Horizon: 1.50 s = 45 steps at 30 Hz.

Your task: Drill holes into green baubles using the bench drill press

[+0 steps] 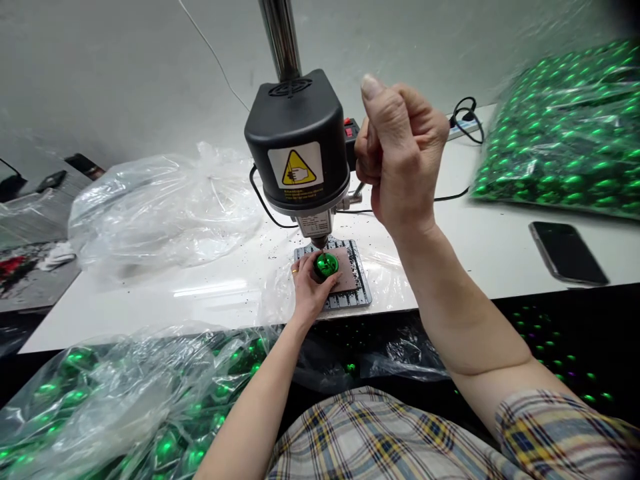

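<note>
A shiny green ball (327, 264) sits under the bit of a small black drill press (297, 143). My left hand (310, 283) is wrapped around the ball's left and near sides, steadying it on a flat pinkish board (346, 272). The board lies on the slotted metal base (364, 293) of the press. The drill tip meets the top of the ball. My right hand (403, 150) is raised in a fist at the right of the press, closed on its feed lever (358, 192); most of the lever is hidden by the fingers.
Clear plastic bags of green balls lie at the lower left (125, 407) and back right (565, 133). A crumpled clear bag (165, 207) rests left of the press. A phone (569, 253) lies on the white table (480, 257). Dark shavings surround the base; a power strip (463, 127) is behind.
</note>
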Each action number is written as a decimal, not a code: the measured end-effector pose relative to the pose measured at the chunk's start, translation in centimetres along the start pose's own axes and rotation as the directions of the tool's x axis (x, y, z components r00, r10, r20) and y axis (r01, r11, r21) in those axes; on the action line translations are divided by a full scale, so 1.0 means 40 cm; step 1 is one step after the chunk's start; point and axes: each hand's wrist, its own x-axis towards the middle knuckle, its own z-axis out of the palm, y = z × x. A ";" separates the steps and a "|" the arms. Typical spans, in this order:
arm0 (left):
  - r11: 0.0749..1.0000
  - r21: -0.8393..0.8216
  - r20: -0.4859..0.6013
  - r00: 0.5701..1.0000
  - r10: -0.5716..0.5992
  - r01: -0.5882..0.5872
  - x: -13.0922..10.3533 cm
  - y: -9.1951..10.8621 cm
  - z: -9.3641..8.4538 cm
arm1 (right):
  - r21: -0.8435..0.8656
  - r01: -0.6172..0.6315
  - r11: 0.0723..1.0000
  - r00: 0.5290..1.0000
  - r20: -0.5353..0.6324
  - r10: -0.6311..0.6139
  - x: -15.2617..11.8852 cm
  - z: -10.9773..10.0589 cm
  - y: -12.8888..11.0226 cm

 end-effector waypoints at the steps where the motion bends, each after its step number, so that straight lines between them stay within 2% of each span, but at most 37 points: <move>1: 1.000 0.004 -0.004 1.000 0.001 -0.001 -0.001 -0.001 0.001 | 0.031 0.008 0.999 1.000 0.009 -0.008 0.001 -0.001 0.000; 4: 1.000 0.008 -0.018 1.000 0.018 -0.018 -0.001 -0.005 0.006 | 0.087 0.032 0.996 0.999 0.028 -0.035 -0.002 -0.003 -0.002; 8: 1.000 0.010 -0.021 0.999 0.028 -0.028 -0.002 -0.010 0.009 | -0.028 0.052 0.998 0.999 0.002 -0.052 -0.032 -0.003 -0.014; 12: 1.000 0.002 -0.022 1.000 0.018 -0.018 -0.003 -0.010 0.010 | -0.034 0.110 0.993 0.993 -0.030 -0.111 -0.090 -0.013 -0.029; 19: 1.000 -0.023 -0.026 1.000 0.016 -0.016 -0.005 -0.006 0.009 | -0.059 0.189 0.980 0.982 0.037 -0.187 -0.156 -0.046 -0.012; 25: 1.000 -0.019 -0.022 1.000 0.018 -0.019 -0.004 0.000 0.008 | -0.049 0.364 0.930 0.930 0.069 -0.360 -0.177 -0.065 0.034; 35: 1.000 -0.020 -0.021 1.000 -0.001 0.000 -0.005 -0.006 0.007 | -0.003 0.470 0.883 0.862 0.216 -0.458 -0.207 -0.094 0.053; 36: 1.000 -0.024 -0.025 1.000 -0.001 0.000 -0.005 -0.009 0.009 | -0.001 0.463 0.886 0.868 0.204 -0.453 -0.205 -0.089 0.051; 38: 0.999 -0.032 -0.033 0.999 -0.005 0.004 -0.002 -0.014 0.013 | -0.018 0.402 0.916 0.911 0.107 -0.398 -0.187 -0.071 0.037; 41: 0.999 -0.028 -0.050 0.999 -0.021 0.019 0.002 -0.005 0.015 | -0.050 0.199 0.979 0.979 -0.043 -0.201 -0.120 -0.029 0.002; 43: 0.999 0.011 -0.096 0.995 -0.035 0.036 -0.010 0.015 0.011 | -0.061 0.038 0.997 0.998 -0.054 -0.041 -0.062 -0.002 -0.020; 45: 0.997 0.069 -0.169 0.985 -0.023 0.035 -0.047 0.038 0.005 | -0.024 -0.099 0.995 0.994 -0.044 0.098 -0.014 0.016 -0.029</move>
